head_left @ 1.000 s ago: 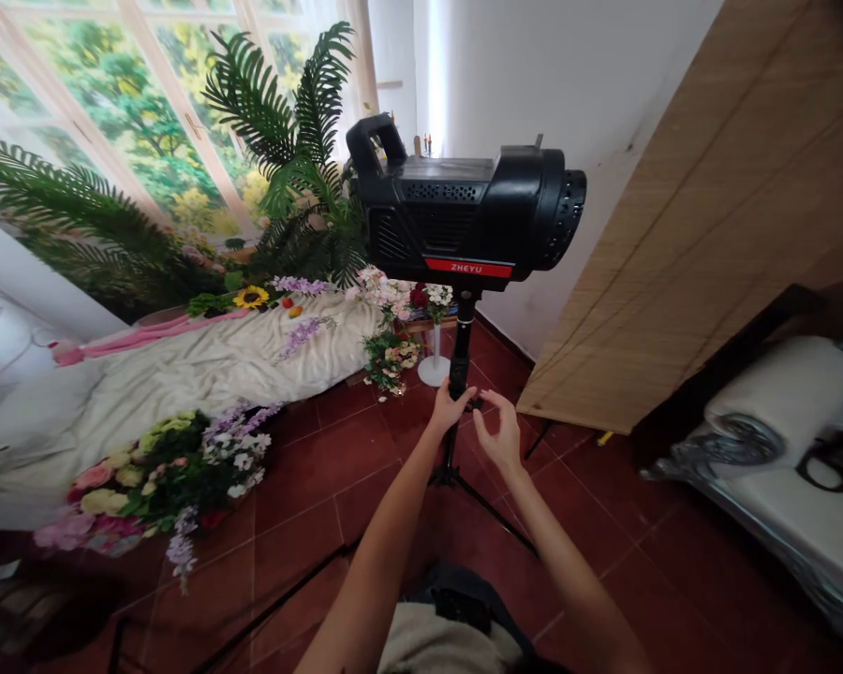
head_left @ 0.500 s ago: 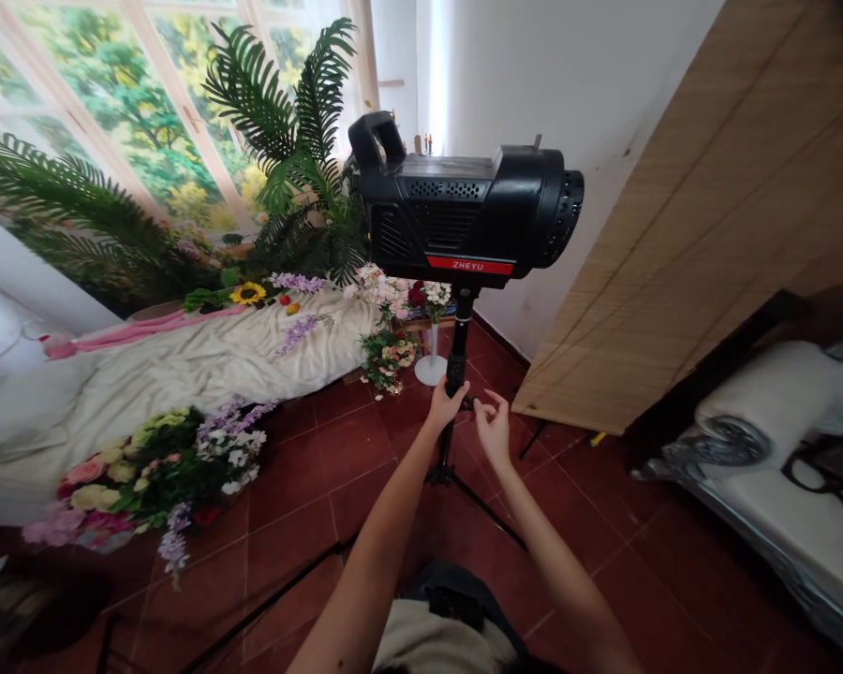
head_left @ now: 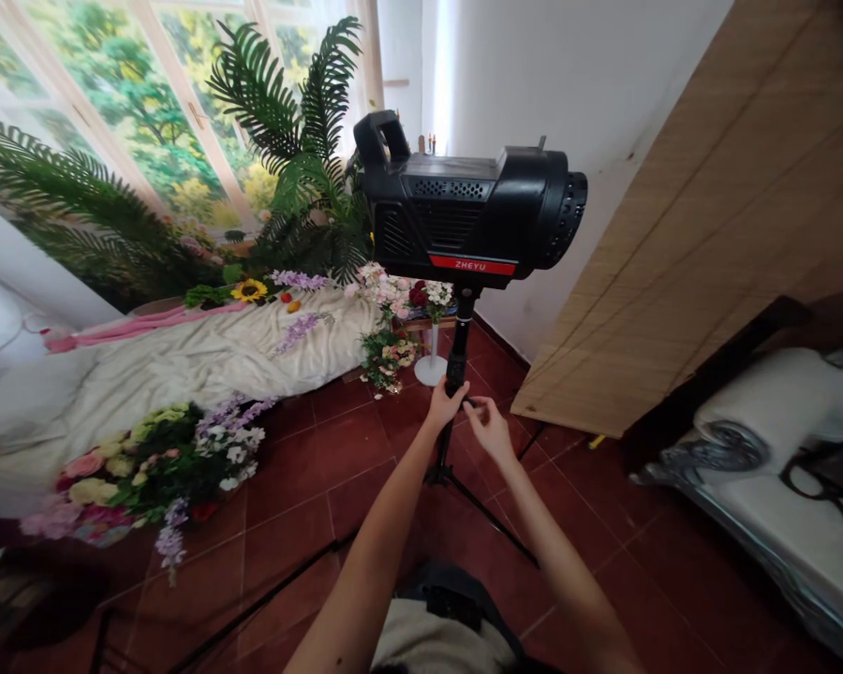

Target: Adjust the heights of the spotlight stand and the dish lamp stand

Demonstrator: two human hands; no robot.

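Note:
A black studio light (head_left: 464,211) with a red ZHEYU label sits on top of a black stand (head_left: 458,342). My left hand (head_left: 448,406) is wrapped round the stand's pole below the light. Just to the right, my right hand (head_left: 488,426) has its fingers pinched on a small dark knob (head_left: 470,402) that sticks out from the pole. The stand's legs (head_left: 488,515) spread over the red tiled floor beneath my hands.
Left of the stand are a cream-draped surface (head_left: 253,360), a flower arrangement (head_left: 161,459) and palm leaves (head_left: 267,103). A bamboo blind (head_left: 646,243) leans at the right, beside a white and silver sofa (head_left: 765,449). Another black leg (head_left: 273,594) crosses the floor at the lower left.
My right hand has moved slightly left to the knob, and its fingers have closed on it. My left hand keeps its hold on the pole.

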